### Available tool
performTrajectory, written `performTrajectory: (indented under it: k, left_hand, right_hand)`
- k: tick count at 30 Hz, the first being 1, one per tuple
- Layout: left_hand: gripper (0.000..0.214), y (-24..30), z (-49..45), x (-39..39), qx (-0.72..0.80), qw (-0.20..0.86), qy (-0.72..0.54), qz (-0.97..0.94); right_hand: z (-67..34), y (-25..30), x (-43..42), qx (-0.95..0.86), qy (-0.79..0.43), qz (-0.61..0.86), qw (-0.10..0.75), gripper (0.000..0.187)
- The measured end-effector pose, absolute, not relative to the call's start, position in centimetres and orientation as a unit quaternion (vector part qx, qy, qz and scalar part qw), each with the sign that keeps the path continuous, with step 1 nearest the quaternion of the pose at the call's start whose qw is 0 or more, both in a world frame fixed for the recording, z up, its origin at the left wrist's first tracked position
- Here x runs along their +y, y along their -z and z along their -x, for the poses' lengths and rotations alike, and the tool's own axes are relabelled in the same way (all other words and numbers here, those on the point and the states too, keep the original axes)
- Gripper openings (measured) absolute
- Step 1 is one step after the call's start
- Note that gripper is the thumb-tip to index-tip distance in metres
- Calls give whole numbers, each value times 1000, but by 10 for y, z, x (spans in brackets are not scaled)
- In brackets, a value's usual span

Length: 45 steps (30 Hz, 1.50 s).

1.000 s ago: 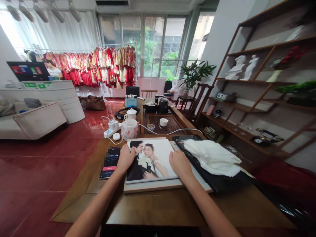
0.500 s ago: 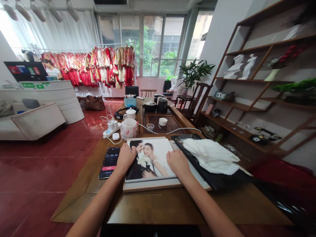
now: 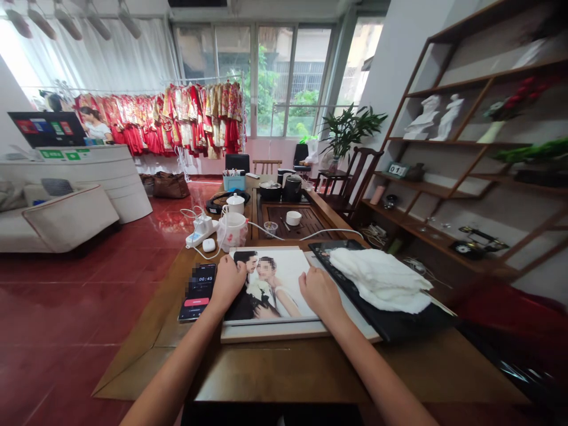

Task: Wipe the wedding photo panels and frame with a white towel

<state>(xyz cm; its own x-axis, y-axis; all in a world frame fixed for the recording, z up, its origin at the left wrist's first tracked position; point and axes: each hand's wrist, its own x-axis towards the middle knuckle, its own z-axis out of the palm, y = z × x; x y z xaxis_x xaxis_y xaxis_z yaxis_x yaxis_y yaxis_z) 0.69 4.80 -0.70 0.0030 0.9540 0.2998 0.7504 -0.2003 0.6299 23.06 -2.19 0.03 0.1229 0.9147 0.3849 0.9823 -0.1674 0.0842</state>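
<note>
A wedding photo panel (image 3: pixel 261 290), showing a couple, lies face up on a wooden table, over a pale board or frame (image 3: pixel 275 338). My left hand (image 3: pixel 228 281) is closed with curled fingers at the panel's left edge. Opposite it, my right hand (image 3: pixel 323 294) is closed at the right edge; the fingertips of both hands are hidden. Beside my left hand lies a phone (image 3: pixel 197 303) with a timer on its screen. To the right of my right hand, a folded white cloth (image 3: pixel 377 278) rests on a flat black board (image 3: pixel 390 328).
Behind the panel stand a plastic-wrapped tub (image 3: pixel 232 232), a white lidded cup (image 3: pixel 235 204), a power strip (image 3: pixel 200 232) and an earphone case (image 3: pixel 209 244). A white cable (image 3: pixel 328 231) crosses before the tea tray (image 3: pixel 306 228). Right, shelves (image 3: pixel 444 192); far left, a person (image 3: pixel 95 127) behind a counter.
Both hands stay at the panel's edges. The view has shifted very slightly; nothing else visibly moves.
</note>
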Motion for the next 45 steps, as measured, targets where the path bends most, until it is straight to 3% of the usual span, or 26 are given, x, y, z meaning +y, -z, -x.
performTrajectory:
  k: [13,24,29,33,36,40,45]
  left_hand:
    - [50,21,-14,48,600,34,-298,-742]
    - [44,17,-4,35,564,26,-280,-776]
    - [44,20,-2,33,532,58,-283,-796]
    - [45,21,-2,33,532,74,-281,-795]
    - [45,21,-1,33,533,78,-287,-792]
    - [46,21,-2,31,532,78,-294,-790]
    - [46,20,-2,29,533,77,-295,-789]
  right_hand:
    - [-229,-2,-25,-635,204,736,115,26]
    - [-245,-23,-35,-721,243,637,123,26]
    - [-296,-50,-47,-699,285,643,132,52]
    - [-356,-52,-51,-679,292,668,90,80]
    - [-393,-37,-51,-711,249,652,86,85]
    - [-420,-12,-50,-721,210,652,101,68]
    - [-420,-12,-48,-693,254,660,139,53]
